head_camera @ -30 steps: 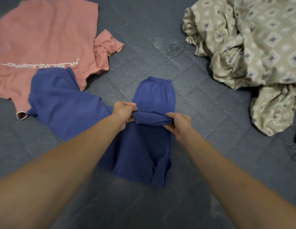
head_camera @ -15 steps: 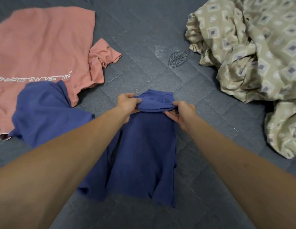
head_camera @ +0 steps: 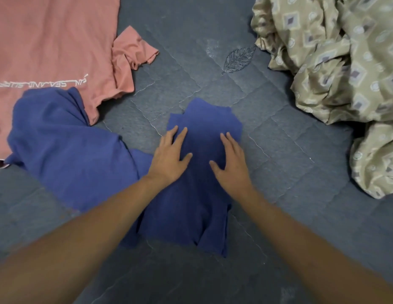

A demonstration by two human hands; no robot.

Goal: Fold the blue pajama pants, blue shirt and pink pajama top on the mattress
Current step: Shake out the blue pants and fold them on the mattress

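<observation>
The blue pajama pants (head_camera: 200,207) lie folded over on themselves in the middle of the dark grey quilted mattress (head_camera: 279,163). My left hand (head_camera: 169,156) and my right hand (head_camera: 231,163) both rest flat on the pants with straight fingers, pressing the folded layer down. To the left a crumpled blue shirt (head_camera: 66,150) lies partly on top of the pink pajama top (head_camera: 48,44), which is spread out at the upper left with white lettering on it.
A bunched beige patterned blanket (head_camera: 344,73) fills the upper right and right side of the mattress. A leaf motif (head_camera: 237,60) is printed on the mattress beyond the pants. Bare mattress shows in front of me and between the clothes and the blanket.
Both hands carried the gripped edge of the pants away from me onto the far end, let go, and now lie flat on the folded cloth.
</observation>
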